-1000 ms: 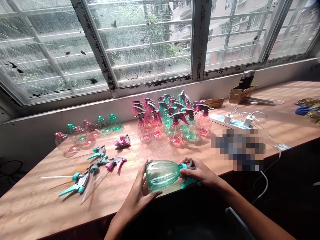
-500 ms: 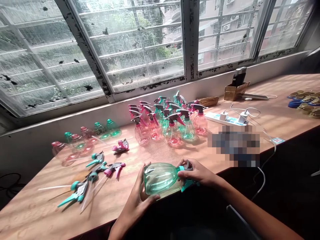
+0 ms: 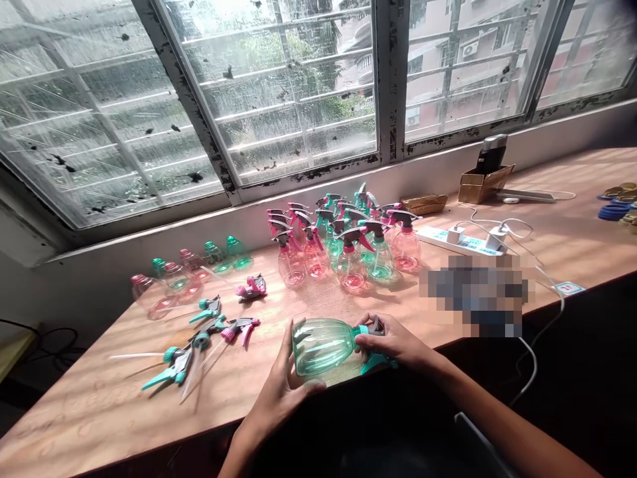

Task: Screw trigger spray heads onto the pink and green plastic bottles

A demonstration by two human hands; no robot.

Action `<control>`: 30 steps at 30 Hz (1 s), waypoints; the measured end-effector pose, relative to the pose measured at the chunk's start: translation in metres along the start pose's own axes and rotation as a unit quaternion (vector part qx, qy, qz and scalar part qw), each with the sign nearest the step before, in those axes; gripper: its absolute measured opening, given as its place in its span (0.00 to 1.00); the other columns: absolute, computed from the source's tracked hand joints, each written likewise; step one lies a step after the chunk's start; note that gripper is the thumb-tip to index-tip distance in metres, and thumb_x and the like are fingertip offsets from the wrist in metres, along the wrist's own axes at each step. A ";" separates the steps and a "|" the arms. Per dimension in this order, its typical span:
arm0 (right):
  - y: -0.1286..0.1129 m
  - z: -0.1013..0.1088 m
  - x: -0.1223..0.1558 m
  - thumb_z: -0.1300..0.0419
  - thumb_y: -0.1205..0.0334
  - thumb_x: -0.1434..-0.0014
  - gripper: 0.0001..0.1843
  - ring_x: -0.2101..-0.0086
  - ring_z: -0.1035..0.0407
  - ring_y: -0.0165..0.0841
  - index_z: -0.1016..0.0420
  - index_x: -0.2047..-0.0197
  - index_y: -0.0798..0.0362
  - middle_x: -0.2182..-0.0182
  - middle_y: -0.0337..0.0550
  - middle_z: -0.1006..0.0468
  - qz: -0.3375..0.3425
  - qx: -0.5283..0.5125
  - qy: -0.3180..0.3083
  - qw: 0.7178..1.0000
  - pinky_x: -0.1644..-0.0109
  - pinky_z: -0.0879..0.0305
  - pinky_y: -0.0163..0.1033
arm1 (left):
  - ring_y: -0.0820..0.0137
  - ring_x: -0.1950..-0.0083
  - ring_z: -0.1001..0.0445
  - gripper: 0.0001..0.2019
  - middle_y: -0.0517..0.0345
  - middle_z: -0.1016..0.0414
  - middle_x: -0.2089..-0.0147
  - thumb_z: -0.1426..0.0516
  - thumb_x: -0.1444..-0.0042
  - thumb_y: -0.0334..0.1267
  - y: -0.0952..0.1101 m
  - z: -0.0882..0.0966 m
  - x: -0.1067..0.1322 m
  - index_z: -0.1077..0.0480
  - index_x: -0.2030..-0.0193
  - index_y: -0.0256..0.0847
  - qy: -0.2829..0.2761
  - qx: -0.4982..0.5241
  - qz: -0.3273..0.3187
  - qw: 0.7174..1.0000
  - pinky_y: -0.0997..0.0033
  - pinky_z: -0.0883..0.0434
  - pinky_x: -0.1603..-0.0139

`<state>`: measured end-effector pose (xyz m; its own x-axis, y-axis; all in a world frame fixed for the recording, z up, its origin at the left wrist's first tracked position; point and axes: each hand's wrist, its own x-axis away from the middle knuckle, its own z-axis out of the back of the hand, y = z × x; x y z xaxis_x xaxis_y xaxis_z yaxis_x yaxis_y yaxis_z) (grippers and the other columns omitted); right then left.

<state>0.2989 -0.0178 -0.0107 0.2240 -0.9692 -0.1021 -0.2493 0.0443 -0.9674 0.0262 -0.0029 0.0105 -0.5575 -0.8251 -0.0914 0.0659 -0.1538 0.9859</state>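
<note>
A clear green spray bottle [image 3: 323,346] lies sideways between my hands at the table's front edge. My left hand [image 3: 292,378] is wrapped round its base end. With my right hand [image 3: 385,338] I grip the neck end, fingers on the teal collar and grey spray head; the teal trigger [image 3: 375,362] points down below them. To the left lie loose trigger heads with thin tubes, among them a teal one [image 3: 172,372] and a pink one [image 3: 241,328]. Several headless bottles, such as a green one [image 3: 239,254], stand near the window wall.
Several finished-looking pink and green spray bottles [image 3: 352,262] stand grouped at the table's back middle. Right of them are a power strip [image 3: 462,240] with white plugs and cables, a cardboard box [image 3: 485,184] holding a dark object, and a blurred-out item [image 3: 475,292].
The view has shifted, so the table things appear further right. Both hands keep hold of the green spray bottle, which sits in nearly the same place.
</note>
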 end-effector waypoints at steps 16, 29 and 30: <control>0.002 0.003 0.010 0.29 0.43 0.45 0.23 0.72 0.21 0.41 0.30 0.60 0.52 0.73 0.43 0.15 -0.015 0.021 0.016 1.000 0.68 0.28 0.41 | 0.45 0.23 0.56 0.45 0.39 0.50 0.24 0.37 0.40 0.42 -0.016 -0.007 -0.004 0.58 0.23 0.44 0.075 -0.296 -0.092 0.948 0.39 0.57 0.25; -0.009 -0.002 -0.001 0.27 0.42 0.49 0.25 0.73 0.22 0.41 0.28 0.62 0.52 0.72 0.44 0.17 0.016 -0.014 0.050 0.999 0.65 0.24 0.45 | 0.49 0.23 0.52 0.41 0.39 0.48 0.24 0.37 0.38 0.44 0.049 -0.018 -0.005 0.53 0.24 0.43 0.109 -0.376 -0.119 0.912 0.47 0.46 0.26; -0.011 -0.004 -0.003 0.27 0.43 0.49 0.25 0.73 0.22 0.40 0.28 0.61 0.52 0.73 0.44 0.18 0.018 -0.028 0.056 0.998 0.64 0.24 0.45 | 0.48 0.23 0.54 0.42 0.41 0.50 0.23 0.37 0.38 0.44 0.058 -0.021 -0.006 0.54 0.24 0.44 0.112 -0.379 -0.125 0.910 0.46 0.48 0.25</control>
<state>0.2977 -0.0161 0.0014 0.1090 -0.9882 -0.1072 -0.3090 0.0688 -0.9486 0.0507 -0.0178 0.0651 -0.4557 -0.7901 -0.4100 0.5602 -0.6125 0.5576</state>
